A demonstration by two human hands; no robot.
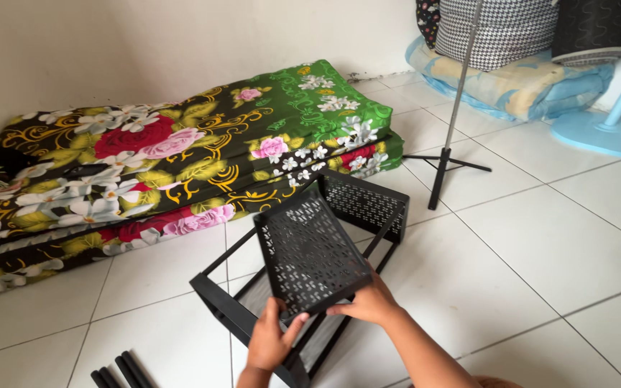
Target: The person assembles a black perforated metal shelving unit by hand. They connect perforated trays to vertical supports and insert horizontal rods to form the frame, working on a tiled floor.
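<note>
You hold the perforated black panel (312, 253) by its near edge — your left hand (269, 343) and right hand (369, 302) both clasp it above the black frame (303, 287) on the tiled floor (540, 244). Tilted like this, it could slip and strike the frame. Open tiles lie right; the folded floral mattress (167, 165) and 1 tripod stand (445, 162) crowd the far side.

A black metal shelf panel (310, 253), square and punched all over with small holes, is held tilted above a black frame (228, 309), gripped along its near edge. The frame lies on the white tiled floor (540, 244), with a second perforated panel (365, 203) fixed at its far end.
</note>
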